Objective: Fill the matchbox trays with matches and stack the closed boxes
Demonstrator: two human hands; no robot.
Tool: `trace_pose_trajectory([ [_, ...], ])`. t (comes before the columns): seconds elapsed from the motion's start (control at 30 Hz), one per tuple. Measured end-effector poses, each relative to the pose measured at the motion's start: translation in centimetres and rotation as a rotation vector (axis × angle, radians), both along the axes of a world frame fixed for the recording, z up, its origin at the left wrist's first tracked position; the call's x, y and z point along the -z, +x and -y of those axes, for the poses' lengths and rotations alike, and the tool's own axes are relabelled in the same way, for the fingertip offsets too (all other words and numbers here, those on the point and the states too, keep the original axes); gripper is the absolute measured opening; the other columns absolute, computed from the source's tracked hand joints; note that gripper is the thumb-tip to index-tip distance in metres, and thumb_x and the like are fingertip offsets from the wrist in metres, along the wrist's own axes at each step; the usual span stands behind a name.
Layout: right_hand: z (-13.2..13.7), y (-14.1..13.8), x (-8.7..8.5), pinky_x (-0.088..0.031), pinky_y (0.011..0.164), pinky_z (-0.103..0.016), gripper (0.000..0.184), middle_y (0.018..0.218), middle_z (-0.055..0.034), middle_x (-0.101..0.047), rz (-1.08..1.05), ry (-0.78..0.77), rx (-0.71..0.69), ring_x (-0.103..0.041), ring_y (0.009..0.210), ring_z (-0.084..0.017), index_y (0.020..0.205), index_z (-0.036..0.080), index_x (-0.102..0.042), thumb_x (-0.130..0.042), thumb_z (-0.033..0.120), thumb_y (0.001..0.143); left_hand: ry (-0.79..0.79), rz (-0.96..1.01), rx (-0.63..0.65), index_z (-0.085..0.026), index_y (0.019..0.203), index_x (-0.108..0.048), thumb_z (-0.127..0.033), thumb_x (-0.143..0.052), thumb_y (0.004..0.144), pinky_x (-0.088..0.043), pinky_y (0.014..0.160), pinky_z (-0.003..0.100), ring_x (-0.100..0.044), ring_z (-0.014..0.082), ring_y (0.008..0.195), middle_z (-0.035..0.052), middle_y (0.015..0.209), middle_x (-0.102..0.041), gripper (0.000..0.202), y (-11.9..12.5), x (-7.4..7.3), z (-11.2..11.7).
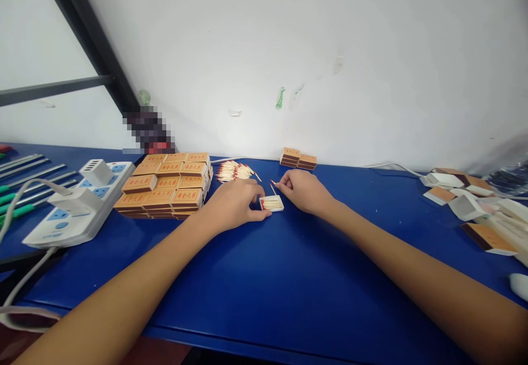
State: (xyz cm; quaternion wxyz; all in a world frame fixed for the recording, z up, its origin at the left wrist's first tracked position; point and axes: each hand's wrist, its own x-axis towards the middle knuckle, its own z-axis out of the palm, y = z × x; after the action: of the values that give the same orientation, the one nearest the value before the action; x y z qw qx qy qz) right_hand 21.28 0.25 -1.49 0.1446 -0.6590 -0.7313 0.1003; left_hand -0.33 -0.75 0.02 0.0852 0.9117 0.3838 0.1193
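My left hand (237,203) grips the left end of a small white matchbox tray (277,208), thumb at the near side and fingers at the far side. Several red-tipped matches lie in the tray. Just above its far right corner, my right hand (303,189) pinches a match (274,187) between thumb and fingertips. Behind my left hand, a loose pile of matches (235,171) lies on the blue table (280,277). Stacked matchboxes (165,183) with orange tops stand left of the pile.
Two small stacks of matchboxes (297,158) stand against the wall. At the right lie scattered box sleeves and trays (466,205). A white power strip (86,205) with plugs and cables sits at the left, beside green-handled metal rods (37,183). A black frame post (99,46) rises behind.
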Motion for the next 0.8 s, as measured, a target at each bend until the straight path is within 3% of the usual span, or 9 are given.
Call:
trace_pose_trajectory([
  [0.27,0.5,0.6,0.2,-0.04,0.068,-0.03,0.018,0.1,-0.0089,-0.075,0.067,-0.001,-0.046,-0.066,0.085,-0.021,0.096,0.019,-0.071,-0.061,0.033,0.102,0.005,-0.005,-0.007,-0.02,0.1,-0.075,-0.045,-0.077,0.087,-0.044,0.069,0.032,-0.068,0.0224,0.087,0.0037,0.094,-0.075,0.029,0.0,-0.1,0.0],
  [0.43,0.8,1.2,-1.4,-0.038,0.067,-0.029,0.02,0.093,-0.0075,-0.073,0.009,-0.007,-0.061,-0.064,0.08,-0.019,0.094,0.017,-0.07,-0.059,0.032,0.103,0.022,-0.011,-0.02,-0.02,0.102,-0.075,-0.045,-0.077,0.088,-0.043,0.068,0.031,-0.068,0.0216,0.086,0.0034,0.096,-0.075,0.028,0.0,-0.1,0.1],
  [0.63,2.4,0.4,-2.7,-0.04,0.072,-0.028,0.013,0.098,-0.0051,-0.07,0.026,-0.104,-0.425,-0.061,0.084,-0.018,0.093,0.019,-0.067,-0.06,0.026,0.102,0.015,-0.013,-0.028,-0.02,0.1,-0.074,-0.045,-0.075,0.088,-0.045,0.069,0.031,-0.069,0.0221,0.088,0.0036,0.095,-0.075,0.028,0.0,0.0,0.0],
  [0.8,3.0,-0.5,-2.2,-0.039,0.072,-0.028,0.016,0.104,-0.0062,-0.067,0.029,-0.063,-0.46,-0.06,0.085,-0.017,0.093,0.019,-0.064,-0.058,0.029,0.104,0.018,0.006,-0.029,-0.019,0.093,-0.073,-0.042,-0.074,0.088,-0.043,0.067,0.03,-0.068,0.0204,0.084,0.0034,0.094,-0.075,0.024,-0.1,-0.1,0.1],
])
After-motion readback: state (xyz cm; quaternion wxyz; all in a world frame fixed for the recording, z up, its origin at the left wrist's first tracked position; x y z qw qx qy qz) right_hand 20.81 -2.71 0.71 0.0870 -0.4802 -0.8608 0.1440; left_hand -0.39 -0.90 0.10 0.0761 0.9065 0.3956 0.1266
